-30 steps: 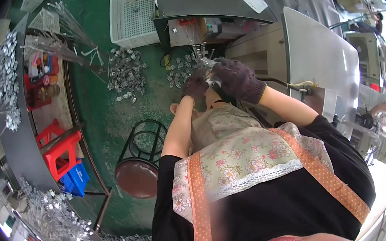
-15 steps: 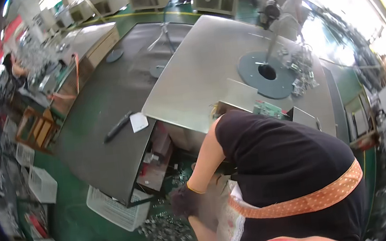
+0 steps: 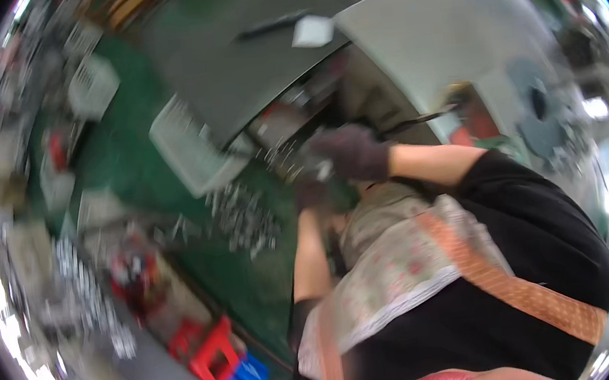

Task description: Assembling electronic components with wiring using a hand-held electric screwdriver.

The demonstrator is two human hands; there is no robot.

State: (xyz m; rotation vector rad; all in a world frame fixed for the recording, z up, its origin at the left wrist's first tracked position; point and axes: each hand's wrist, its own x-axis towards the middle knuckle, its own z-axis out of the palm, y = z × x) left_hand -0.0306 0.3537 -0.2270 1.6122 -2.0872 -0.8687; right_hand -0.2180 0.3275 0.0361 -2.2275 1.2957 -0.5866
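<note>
Both of my hands wear dark gloves and are close together, low by the table's corner. My right hand is in front of the shelf space under the tables, its fingers smeared by motion. Just below and nearer to me is my left hand, also blurred. A small shiny piece shows between the two gloves; whether either hand grips it cannot be made out. Beside the hands, small metal parts are scattered by the shelf. A larger heap of metal pieces lies on the green floor to their left.
A white plastic basket stands by the dark table, which carries a white card and a long black object. The grey metal table is at the right. A red plastic stool-like item and a blue one are lower left.
My view has swung downward and left. My arms, one largely hidden earlier, now both show, with the gloved hands together near the under-table shelf. The red and blue plastic items have come into view.
</note>
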